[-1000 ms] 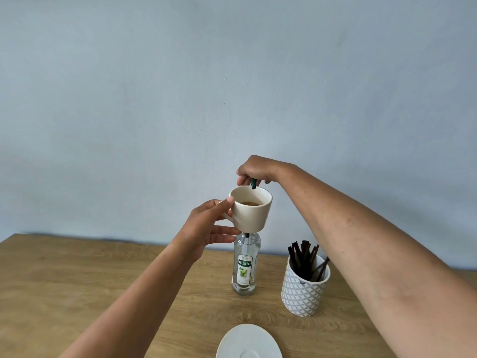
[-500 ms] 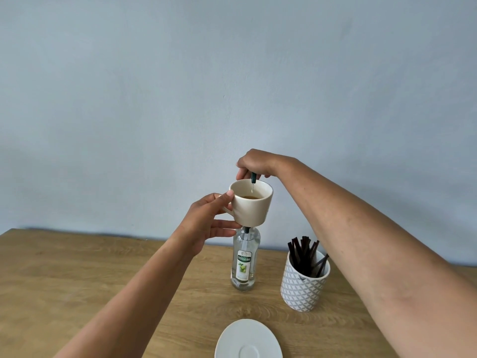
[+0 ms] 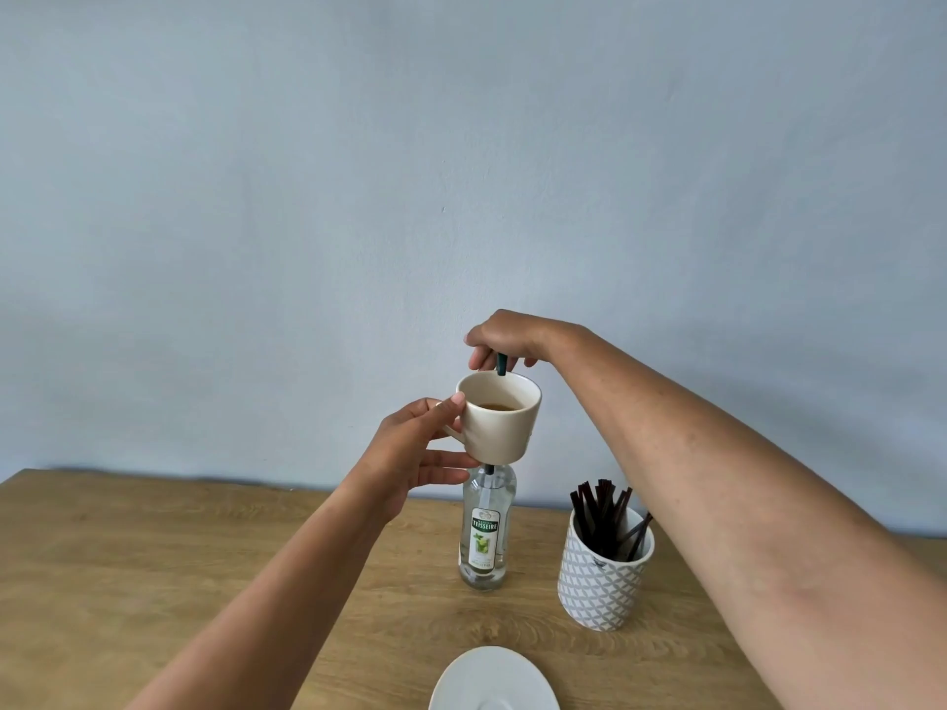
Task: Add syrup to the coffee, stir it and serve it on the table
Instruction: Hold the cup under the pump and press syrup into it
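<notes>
Our left grip (image 3: 410,453) has the cream cup (image 3: 505,433) by its handle side. The thumb lies against the rim, the fingers curl in under the handle, and the cup hangs in the air, tipped a little toward us. Inside it we see brown coffee (image 3: 497,406), sitting low. Our right grip (image 3: 505,338) sits just above and behind the cup's far rim, its fingers curled down round the top of a dark green pump (image 3: 501,363). The spout pokes out below those fingers and ends right at the far rim. We cannot tell whether anything runs from it.

Straight below the cup, just right of the left grip's lower fingers, the clear syrup bottle (image 3: 484,535) stands upright on the wooden tabletop (image 3: 153,556). Its green-and-white label faces us and its neck is hidden behind the cup's base. We cannot tell whether base and bottle touch.

Under the right grip's forearm, to the right of the bottle and apart from it, stands a white pot (image 3: 602,581) with a grey diamond pattern. It holds a bunch of dark brown stir sticks (image 3: 599,520), some of them leaning. Well below both grips, nearest us, a white saucer (image 3: 492,681) lies on the tabletop, cut off by the bottom edge of the view. Behind both grips rises a plain pale blue wall (image 3: 461,146).
</notes>
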{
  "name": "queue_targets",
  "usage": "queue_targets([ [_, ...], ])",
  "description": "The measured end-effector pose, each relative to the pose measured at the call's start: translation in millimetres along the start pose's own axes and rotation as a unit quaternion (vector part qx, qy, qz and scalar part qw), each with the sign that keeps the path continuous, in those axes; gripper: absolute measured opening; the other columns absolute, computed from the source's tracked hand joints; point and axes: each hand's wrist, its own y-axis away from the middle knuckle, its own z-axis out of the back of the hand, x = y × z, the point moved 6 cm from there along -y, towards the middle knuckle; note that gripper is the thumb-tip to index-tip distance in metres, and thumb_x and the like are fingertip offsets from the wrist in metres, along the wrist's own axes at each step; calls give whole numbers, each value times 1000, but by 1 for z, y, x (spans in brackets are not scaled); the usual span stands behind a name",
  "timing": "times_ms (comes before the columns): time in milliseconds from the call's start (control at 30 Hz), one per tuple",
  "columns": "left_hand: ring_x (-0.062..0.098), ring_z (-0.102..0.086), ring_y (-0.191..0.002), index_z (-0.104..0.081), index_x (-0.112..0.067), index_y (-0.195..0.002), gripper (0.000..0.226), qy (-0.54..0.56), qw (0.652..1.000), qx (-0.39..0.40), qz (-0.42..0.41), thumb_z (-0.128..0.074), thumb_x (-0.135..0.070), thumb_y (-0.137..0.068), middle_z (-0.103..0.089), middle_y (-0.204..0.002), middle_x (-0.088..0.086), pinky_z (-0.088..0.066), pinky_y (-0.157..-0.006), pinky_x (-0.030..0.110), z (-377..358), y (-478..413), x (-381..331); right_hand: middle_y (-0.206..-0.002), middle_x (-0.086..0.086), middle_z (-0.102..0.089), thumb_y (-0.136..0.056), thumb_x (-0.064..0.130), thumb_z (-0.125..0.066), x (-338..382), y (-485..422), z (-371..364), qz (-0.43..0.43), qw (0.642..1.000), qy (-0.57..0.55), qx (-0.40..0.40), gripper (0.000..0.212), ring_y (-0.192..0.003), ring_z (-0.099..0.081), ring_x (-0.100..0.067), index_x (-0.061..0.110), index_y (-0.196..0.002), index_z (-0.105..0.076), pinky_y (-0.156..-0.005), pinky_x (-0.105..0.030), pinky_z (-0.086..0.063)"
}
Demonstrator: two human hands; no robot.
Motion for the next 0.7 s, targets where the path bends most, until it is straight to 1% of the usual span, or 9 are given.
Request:
queue_targets([
  [100, 40, -75, -87, -64, -9, -96, 31, 1, 1000, -2, -2, -66, -39, -90, -70, -101, 16, -60, -61, 34, 2, 0, 0, -88, 11, -69, -93, 40, -42, 4, 2, 4, 2, 1000, -1, -1, 39, -85, -65, -14, 16, -103, -71, -93, -45, -38],
  [233, 41, -75, -89, -64, -10, -93, 30, 2, 1000, -1, -2, -65, -40, -90, -70, -98, 15, -60, -61, 33, 2, -2, 1, -84, 12, -67, -94, 33, -38, 4, 3, 2, 4, 1000, -9, -8, 39, -85, -64, -15, 12, -106, -70, -91, -44, -39],
  [333, 41, -75, -90, -64, -10, -93, 30, 1, 1000, 0, -2, -66, -40, -90, -71, -98, 14, -59, -61, 34, 2, -4, 2, -84, 10, -67, -94, 29, -37, 1, 1, 0, 6, 1000, -16, -11, 40, -86, -60, -17, 12, -106, -71, -83, -40, -40],
  [467, 43, -74, -92, -63, -10, -95, 30, 5, 1000, 2, -3, -65, -39, -90, -69, -96, 14, -60, -60, 33, 1, -5, 1, -81, 8, -66, -94, 27, -36, -1, -2, -1, 5, 1000, -21, -16, 41, -79, -57, -16, 11, -104, -72, -71, -34, -37],
  [567, 43, -74, -91, -63, -10, -94, 30, 8, 1000, 3, -2, -66, -39, -90, -69, -96, 14, -61, -60, 33, -1, -6, 1, -79, 6, -64, -97, 23, -35, 1, -1, -3, 15, 999, -35, -20, 40, -73, -54, -15, 5, -105, -70, -60, -27, -33],
  [633, 42, -75, -89, -64, -10, -93, 30, 7, 1000, 4, -1, -66, -40, -90, -69, -97, 15, -61, -61, 34, -2, -5, 1, -81, 5, -63, -98, 20, -34, 2, 0, -4, 20, 999, -40, -21, 40, -70, -52, -12, 2, -108, -69, -57, -26, -32],
  [700, 40, -75, -87, -64, -9, -94, 31, 6, 1000, 3, -1, -66, -40, -90, -69, -99, 16, -61, -61, 34, -2, -4, 0, -89, 2, -67, -97, 19, -34, 1, 0, -6, 21, 999, -42, -19, 41, -71, -53, -10, 1, -108, -69, -58, -26, -34],
])
